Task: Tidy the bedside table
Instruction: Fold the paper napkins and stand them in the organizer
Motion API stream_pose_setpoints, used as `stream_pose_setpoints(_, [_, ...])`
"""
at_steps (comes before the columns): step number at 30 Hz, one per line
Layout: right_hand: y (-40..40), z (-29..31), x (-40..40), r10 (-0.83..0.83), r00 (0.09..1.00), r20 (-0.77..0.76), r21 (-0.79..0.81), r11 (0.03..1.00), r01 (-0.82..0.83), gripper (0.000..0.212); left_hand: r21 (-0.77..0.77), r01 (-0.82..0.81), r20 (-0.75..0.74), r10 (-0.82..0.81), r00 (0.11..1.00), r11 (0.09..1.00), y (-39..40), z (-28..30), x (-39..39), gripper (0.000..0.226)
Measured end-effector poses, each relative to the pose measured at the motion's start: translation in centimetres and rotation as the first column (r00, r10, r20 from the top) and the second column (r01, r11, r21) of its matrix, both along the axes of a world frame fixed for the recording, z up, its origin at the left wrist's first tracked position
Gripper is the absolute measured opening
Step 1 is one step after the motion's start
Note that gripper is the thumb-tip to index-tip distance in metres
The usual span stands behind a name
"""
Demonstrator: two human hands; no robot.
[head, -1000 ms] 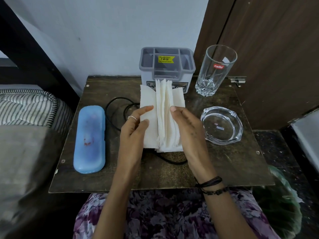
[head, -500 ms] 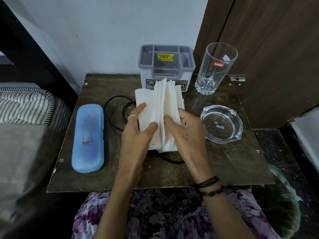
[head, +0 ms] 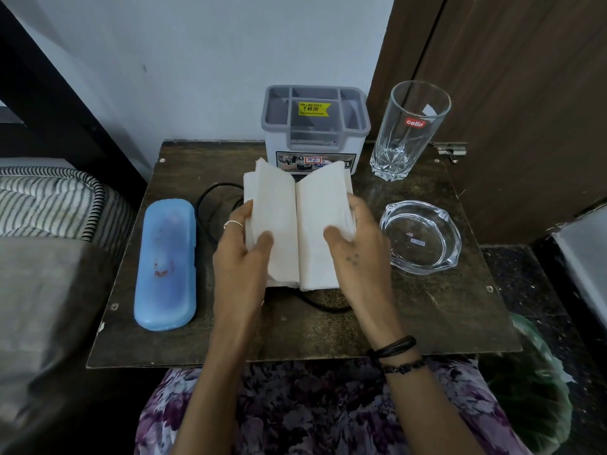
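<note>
A stack of white paper napkins (head: 297, 221) is held above the middle of the dark wooden bedside table (head: 427, 310), spread apart like a book. My left hand (head: 241, 254) grips its left half, thumb on top. My right hand (head: 358, 247) grips the right half. Behind the napkins stands a grey and white plastic organiser (head: 315, 126) with a yellow price sticker. A black cable (head: 213, 205) loops on the table, partly hidden under the napkins and hands.
A blue plastic case (head: 166, 264) lies along the table's left side. A tall empty glass (head: 409, 129) stands at the back right, with a clear glass ashtray (head: 420, 238) in front of it. A striped mattress (head: 49, 205) lies left; a wooden door (head: 509, 93) stands right.
The napkin stack, fanned in narrow folds before, is now spread into two flat halves. Both hands have shifted outward to the sides of the stack.
</note>
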State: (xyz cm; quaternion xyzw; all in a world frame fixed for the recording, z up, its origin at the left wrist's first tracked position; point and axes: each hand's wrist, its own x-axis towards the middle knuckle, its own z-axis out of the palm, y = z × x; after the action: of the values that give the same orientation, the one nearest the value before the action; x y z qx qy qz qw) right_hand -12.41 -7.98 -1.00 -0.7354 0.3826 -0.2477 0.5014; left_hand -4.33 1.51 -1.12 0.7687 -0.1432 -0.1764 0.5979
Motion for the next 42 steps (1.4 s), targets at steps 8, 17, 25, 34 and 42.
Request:
stream_pose_setpoints(8, [-0.4, -0.1, -0.4, -0.008, 1.000, 0.002, 0.043, 0.999, 0.008, 0.059, 0.285, -0.115, 0.534, -0.058, 0.844, 0.952, 0.3, -0.4, -0.3, 0.073])
stream_pose_setpoints(17, [-1.1, 1.1, -0.3, -0.014, 0.940, 0.341, 0.259, 0.963, -0.079, 0.037, -0.064, 0.190, 0.164, -0.177, 0.970, 0.980, -0.8, 0.8, -2.4, 0.023])
stream_pose_setpoints(25, [-1.3, 0.9, -0.6, 0.168, 0.941, 0.293, 0.133, 0.968, -0.214, 0.052, -0.311, 0.158, 0.004, -0.165, 0.986, 0.937, -0.9, 1.2, -1.7, 0.022])
stream_pose_setpoints(34, [-1.9, -0.4, -0.4, 0.165, 0.972, 0.170, 0.019, 0.985, -0.171, 0.035, -0.037, 0.222, 0.267, -0.204, 0.942, 0.974, -1.1, 0.4, -1.7, 0.018])
stream_pose_setpoints(42, [-2.0, -0.7, -0.5, 0.172, 0.985, -0.007, -0.046, 0.984, -0.172, 0.022, 0.194, 0.231, 0.262, -0.278, 0.924, 0.953, -1.5, -0.6, -1.5, 0.024])
